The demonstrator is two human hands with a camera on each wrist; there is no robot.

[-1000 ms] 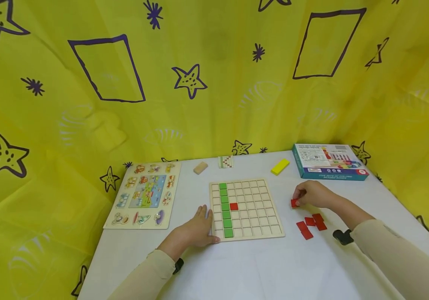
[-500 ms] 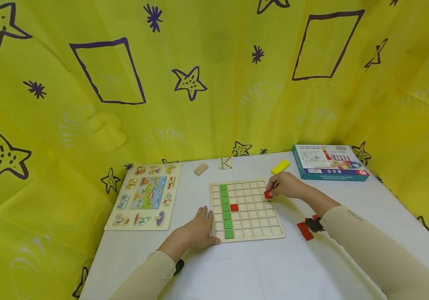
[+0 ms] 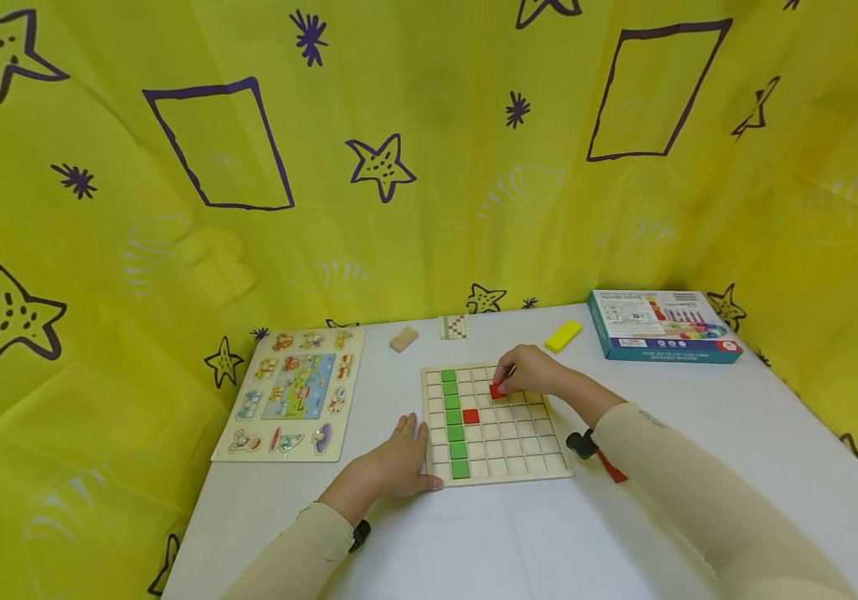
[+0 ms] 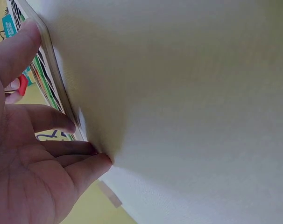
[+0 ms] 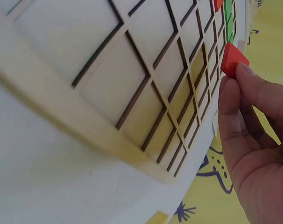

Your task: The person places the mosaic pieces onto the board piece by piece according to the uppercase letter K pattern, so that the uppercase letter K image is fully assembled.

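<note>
My right hand pinches a red square tile between thumb and fingertips, over the far middle part of a wooden grid board. In the right wrist view this red tile is tilted and clear of the grid's slots. A column of green tiles fills the board's second column from the left. Right beside it, one red tile lies in a cell. My left hand rests against the board's left edge, thumb at the near corner; in the left wrist view its fingers touch the tabletop.
Loose red tiles lie right of the board, partly hidden by my right sleeve. Behind stand a small pattern card, a beige block, a yellow block and a boxed toy. A picture puzzle lies left.
My right hand has carried the red tile leftward from beside the loose tiles to above the board. The left hand has stayed at the board's edge.
</note>
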